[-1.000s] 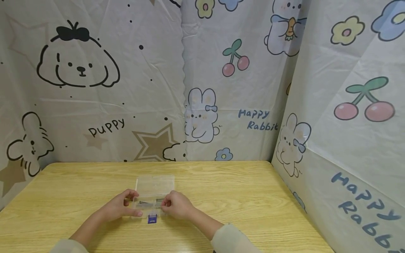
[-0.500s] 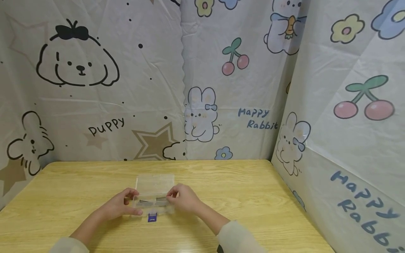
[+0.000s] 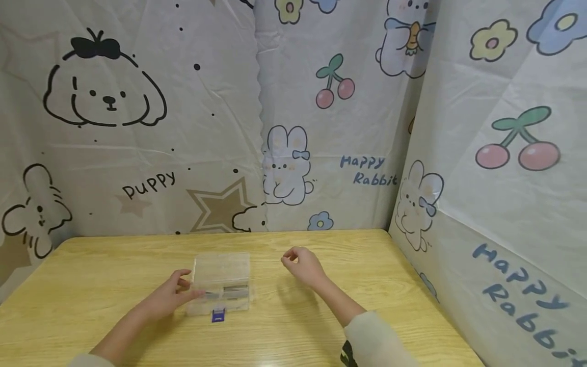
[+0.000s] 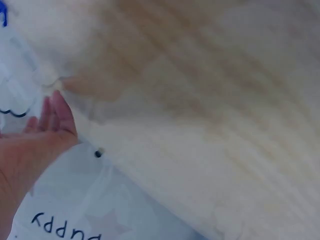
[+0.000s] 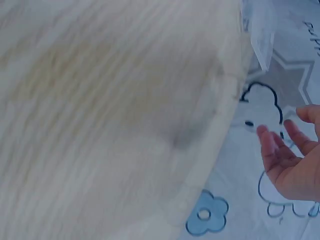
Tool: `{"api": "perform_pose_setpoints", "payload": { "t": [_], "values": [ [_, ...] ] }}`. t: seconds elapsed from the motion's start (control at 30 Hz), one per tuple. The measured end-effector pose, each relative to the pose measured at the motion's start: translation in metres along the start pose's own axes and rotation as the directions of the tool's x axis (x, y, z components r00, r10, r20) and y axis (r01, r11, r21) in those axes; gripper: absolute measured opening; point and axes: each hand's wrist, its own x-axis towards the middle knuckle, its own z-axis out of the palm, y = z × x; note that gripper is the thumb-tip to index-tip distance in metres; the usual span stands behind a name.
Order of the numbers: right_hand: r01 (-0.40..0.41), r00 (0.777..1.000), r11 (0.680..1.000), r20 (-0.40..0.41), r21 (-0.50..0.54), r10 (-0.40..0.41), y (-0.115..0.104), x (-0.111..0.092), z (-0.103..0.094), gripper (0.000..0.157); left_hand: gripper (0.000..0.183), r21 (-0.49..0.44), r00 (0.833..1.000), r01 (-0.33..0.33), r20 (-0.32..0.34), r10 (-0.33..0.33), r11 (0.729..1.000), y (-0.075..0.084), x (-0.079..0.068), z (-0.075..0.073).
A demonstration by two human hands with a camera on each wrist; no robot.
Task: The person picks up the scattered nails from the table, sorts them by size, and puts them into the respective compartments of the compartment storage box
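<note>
A clear plastic box point(image 3: 221, 267) sits on the table with its lid raised at the back. Thin dark pieces point(image 3: 235, 288), too small to identify, lie in its compartments, and a purple-blue latch point(image 3: 218, 315) hangs at the front. By the box's left side is my left hand point(image 3: 170, 296), thumb extended over the near-left corner and fingers relaxed. My right hand point(image 3: 304, 267) is in the air to the right of the box, apart from it. In the right wrist view that hand point(image 5: 295, 160) shows loosely bent fingers with nothing between them.
The wood-grain table point(image 3: 321, 316) reaches back to a cloth backdrop point(image 3: 220, 102) printed with puppies, rabbits and cherries. A second cloth wall point(image 3: 504, 214) runs along the table's right side.
My right hand has left the box's right compartment and moved up and to the right. My left hand has loosened at the left side and drawn slightly back. The head view has shifted a little.
</note>
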Motion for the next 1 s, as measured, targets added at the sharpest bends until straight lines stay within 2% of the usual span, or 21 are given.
{"api": "perform_pose_setpoints", "payload": {
  "t": [0.07, 0.13, 0.2, 0.3, 0.4, 0.6, 0.67, 0.8, 0.9, 1.0],
  "values": [
    [-0.022, 0.999, 0.999, -0.037, -0.039, 0.02, 0.001, 0.0, -0.009, 0.025, 0.086, 0.066, 0.998, -0.013, -0.057, 0.016, 0.998, 0.006, 0.0, -0.003],
    [-0.047, 0.996, 0.996, -0.086, -0.08, 0.04, 0.001, 0.001, -0.016, 0.029, 0.089, 0.179, 0.988, -0.014, -0.146, 0.041, 0.984, 0.016, 0.002, -0.006],
    [-0.062, 0.99, 0.99, -0.132, -0.128, 0.045, 0.0, 0.003, -0.022, 0.034, 0.092, 0.297, 0.968, -0.008, -0.239, 0.083, 0.955, 0.028, 0.004, -0.009],
    [-0.075, 0.982, 0.975, -0.186, -0.211, 0.035, -0.004, 0.005, -0.029, 0.044, 0.094, 0.419, 0.929, 0.032, -0.348, 0.128, 0.908, 0.049, 0.006, -0.013],
    [-0.085, 0.981, 0.952, -0.191, -0.294, 0.029, -0.014, 0.007, -0.035, 0.058, 0.094, 0.476, 0.904, 0.046, -0.394, 0.166, 0.878, 0.07, 0.008, -0.016],
    [-0.121, 0.985, 0.898, -0.163, -0.423, 0.056, -0.035, 0.007, -0.038, 0.075, 0.093, 0.55, 0.878, 0.061, -0.426, 0.217, 0.833, 0.101, 0.017, -0.01],
    [-0.138, 0.986, 0.87, -0.151, -0.473, 0.074, -0.039, 0.006, -0.034, 0.078, 0.091, 0.577, 0.876, 0.063, -0.423, 0.232, 0.814, 0.106, 0.021, -0.003],
    [-0.17, 0.985, 0.827, -0.114, -0.535, 0.129, -0.035, 0.004, -0.018, 0.08, 0.088, 0.598, 0.895, 0.056, -0.386, 0.225, 0.8, 0.1, 0.029, 0.019],
    [-0.181, 0.983, 0.828, -0.089, -0.53, 0.158, -0.026, 0.001, -0.004, 0.081, 0.087, 0.588, 0.907, 0.049, -0.365, 0.21, 0.808, 0.091, 0.035, 0.035],
    [-0.182, 0.983, 0.837, -0.076, -0.516, 0.166, -0.019, -0.002, 0.005, 0.081, 0.087, 0.587, 0.911, 0.047, -0.358, 0.207, 0.808, 0.084, 0.038, 0.046]
  ]
}}
